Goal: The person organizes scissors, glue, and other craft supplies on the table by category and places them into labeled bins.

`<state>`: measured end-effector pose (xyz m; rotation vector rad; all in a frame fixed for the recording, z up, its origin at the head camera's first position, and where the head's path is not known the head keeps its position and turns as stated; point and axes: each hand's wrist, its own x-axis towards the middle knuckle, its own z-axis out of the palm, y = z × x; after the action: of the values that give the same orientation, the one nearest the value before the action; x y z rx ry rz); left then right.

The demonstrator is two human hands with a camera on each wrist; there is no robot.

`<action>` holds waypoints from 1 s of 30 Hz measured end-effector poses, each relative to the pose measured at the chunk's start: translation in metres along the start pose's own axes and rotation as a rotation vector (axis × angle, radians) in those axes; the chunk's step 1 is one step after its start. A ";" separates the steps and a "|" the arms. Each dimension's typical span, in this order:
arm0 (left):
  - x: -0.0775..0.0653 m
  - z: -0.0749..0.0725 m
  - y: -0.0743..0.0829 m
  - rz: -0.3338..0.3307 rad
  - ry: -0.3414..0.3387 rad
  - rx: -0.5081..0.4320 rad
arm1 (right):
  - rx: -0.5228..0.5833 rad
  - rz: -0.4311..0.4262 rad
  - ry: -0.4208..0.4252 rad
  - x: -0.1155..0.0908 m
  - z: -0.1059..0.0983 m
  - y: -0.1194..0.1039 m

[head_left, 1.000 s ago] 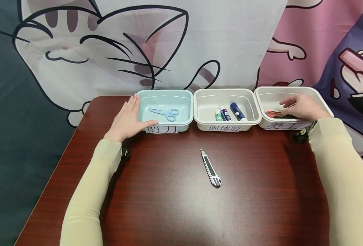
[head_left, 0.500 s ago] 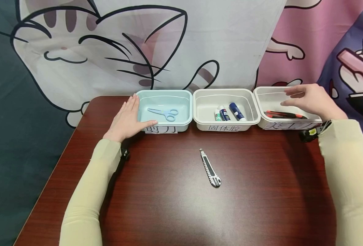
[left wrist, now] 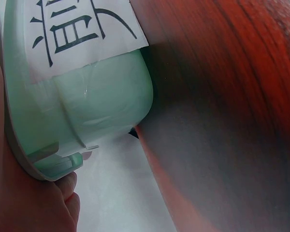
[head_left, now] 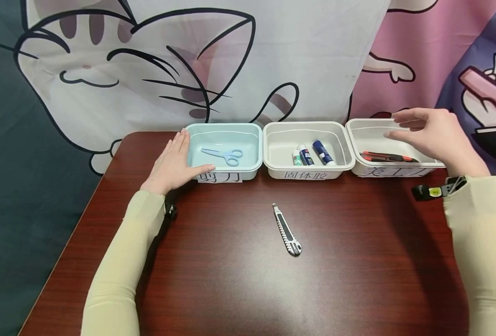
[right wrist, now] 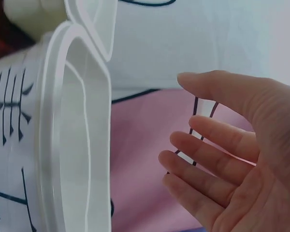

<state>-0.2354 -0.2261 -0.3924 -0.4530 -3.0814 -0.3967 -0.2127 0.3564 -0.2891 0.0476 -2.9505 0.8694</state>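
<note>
My left hand lies against the left end of a light blue bin, fingers straight along its rim and thumb over the front edge. Blue scissors lie inside that bin. In the left wrist view the hand touches the bin's rim. My right hand hovers above the right-hand white bin, fingers relaxed and holding nothing. Red-and-black utility knives lie in that bin. The right wrist view shows the right hand's bare palm and parted fingers. A silver-and-black utility knife lies mid-table.
The middle white bin holds several glue sticks. All the bins stand in a row along the back of the brown table, with handwritten labels on their fronts. A printed curtain hangs right behind them.
My right hand has risen out of the right-hand bin and shifted right, its fingers spreading and the knives in the bin showing more. The left hand has stayed on the blue bin.
</note>
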 end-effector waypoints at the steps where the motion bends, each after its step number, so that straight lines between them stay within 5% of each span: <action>1: 0.000 0.000 0.000 0.001 0.001 0.000 | 0.001 -0.008 0.009 -0.002 0.001 -0.002; 12: 0.001 0.001 -0.001 0.002 -0.003 0.001 | 0.044 -0.120 0.085 -0.025 0.011 -0.025; 20: 0.000 0.001 -0.001 0.001 -0.006 -0.002 | 0.060 -0.188 0.059 -0.039 0.022 -0.043; 30: 0.000 0.001 -0.001 -0.001 -0.006 0.004 | 0.000 -0.407 0.095 -0.049 0.044 -0.065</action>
<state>-0.2360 -0.2269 -0.3936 -0.4539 -3.0880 -0.3903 -0.1633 0.2778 -0.2944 0.5658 -2.7044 0.7845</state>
